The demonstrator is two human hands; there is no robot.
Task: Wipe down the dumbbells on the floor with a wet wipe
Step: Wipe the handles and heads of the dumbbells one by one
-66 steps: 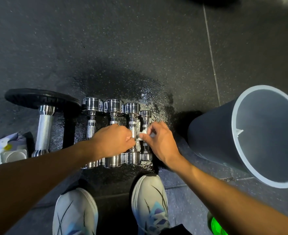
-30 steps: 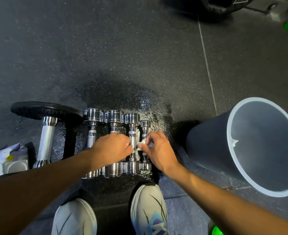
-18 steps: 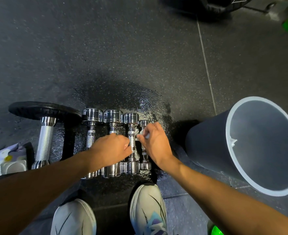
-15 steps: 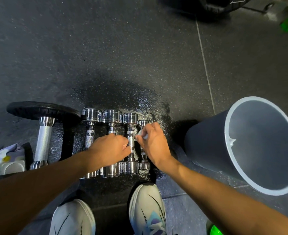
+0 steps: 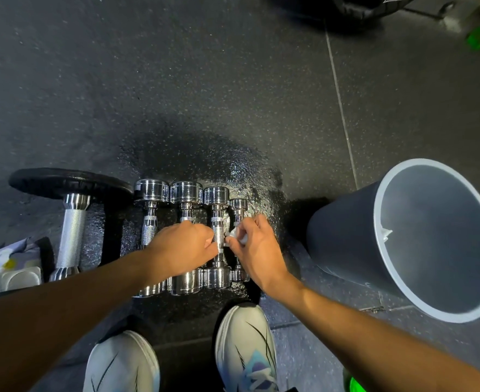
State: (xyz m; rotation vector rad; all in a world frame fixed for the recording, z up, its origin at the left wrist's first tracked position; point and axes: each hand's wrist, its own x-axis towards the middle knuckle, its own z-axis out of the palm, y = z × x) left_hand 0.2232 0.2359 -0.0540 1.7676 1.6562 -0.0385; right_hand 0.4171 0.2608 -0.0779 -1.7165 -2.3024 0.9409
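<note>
Several chrome dumbbells [image 5: 186, 193] lie side by side on the dark rubber floor, the smallest dumbbell [image 5: 238, 205] at the right end. My right hand [image 5: 257, 254] pinches a small white wet wipe [image 5: 234, 234] against the smallest dumbbell's handle. My left hand [image 5: 183, 248] is curled over the handles of the middle dumbbells, its fingertips at the handle of the third dumbbell [image 5: 218, 224]; the handles under it are hidden.
A larger dumbbell with a black plate [image 5: 69, 183] lies to the left. A tilted grey bin [image 5: 420, 239] stands at the right. A wipes pack [image 5: 6, 267] sits at the left edge. My two white shoes [image 5: 244, 349] are just below the dumbbells. The floor around them is wet.
My right hand slid the wipe up along the smallest dumbbell's handle, away from me, then partway back towards me. My left hand stayed on the middle dumbbells.
</note>
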